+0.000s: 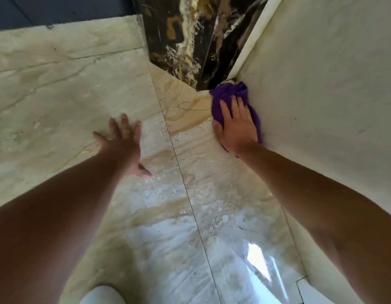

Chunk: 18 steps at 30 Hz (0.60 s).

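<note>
on the far left, a dark grey strip (47,7) ran along the far edge of the beige marble floor (58,84). left hand (122,139) lay palm down on that floor, left of the tile joint, fingers straight and spread, thumb out to the near side. it held nothing, just rested flat on the tile. left forearm ran back toward the near left corner, and a pale knee (100,295) showed at the near edge. a thin dark grout line (179,159) ran from far to near between the two hands. a dark thread-like loop (190,106) lay on the floor just right of that line, near the cloth. a black and gold marble column (183,40) stood at the far centre, its base meeting the floor. right of it, a white trim strip (254,40) ran up along the column edge. the purple cloth (229,93) sat bunched at the foot of the white wall (322,84), just near of the column base, touching both floor and wall. right hand (236,126) lay on top of the cloth, fingers fairly straight and close together, pressing it down into the floor-wall corner, not curled round it. cloth stuck out beyond the fingertips and along the wall side of the hand. a bright window reflection (258,262) shone on the near right floor.
</note>
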Available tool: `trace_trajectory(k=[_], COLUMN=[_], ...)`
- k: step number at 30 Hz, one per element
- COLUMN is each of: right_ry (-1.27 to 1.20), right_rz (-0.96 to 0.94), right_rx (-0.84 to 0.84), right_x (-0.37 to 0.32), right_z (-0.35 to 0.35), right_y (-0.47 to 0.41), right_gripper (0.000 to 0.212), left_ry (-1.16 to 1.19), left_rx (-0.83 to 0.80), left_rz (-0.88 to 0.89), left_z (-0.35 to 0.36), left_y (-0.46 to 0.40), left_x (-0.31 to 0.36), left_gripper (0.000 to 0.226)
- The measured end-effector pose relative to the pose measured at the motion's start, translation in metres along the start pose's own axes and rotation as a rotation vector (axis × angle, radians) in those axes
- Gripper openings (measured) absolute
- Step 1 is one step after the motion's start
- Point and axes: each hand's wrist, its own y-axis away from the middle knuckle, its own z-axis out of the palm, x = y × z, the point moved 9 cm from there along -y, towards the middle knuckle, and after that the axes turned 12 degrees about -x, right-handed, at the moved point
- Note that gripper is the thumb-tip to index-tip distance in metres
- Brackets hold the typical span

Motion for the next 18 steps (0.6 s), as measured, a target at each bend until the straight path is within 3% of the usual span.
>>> trace_trajectory(k=[8,18], right_ry=[-0.010,0.038], right_rz=[0.036,-0.028], right_rx=[-0.016,-0.082], right_x=[-0.003,0.006], right_z=[-0.034,-0.022], right_y=[-0.055,-0.013], right_gripper=[0.078,0.066], left_ry=[0.000,0.021], left_rx=[-0.030,-0.006], left_rz=[0.001,0.012], left_z=[0.002,0.004], left_y=[-0.006,-0.008], left_x=[0.001,-0.005], left_gripper=[0.158,0.158])
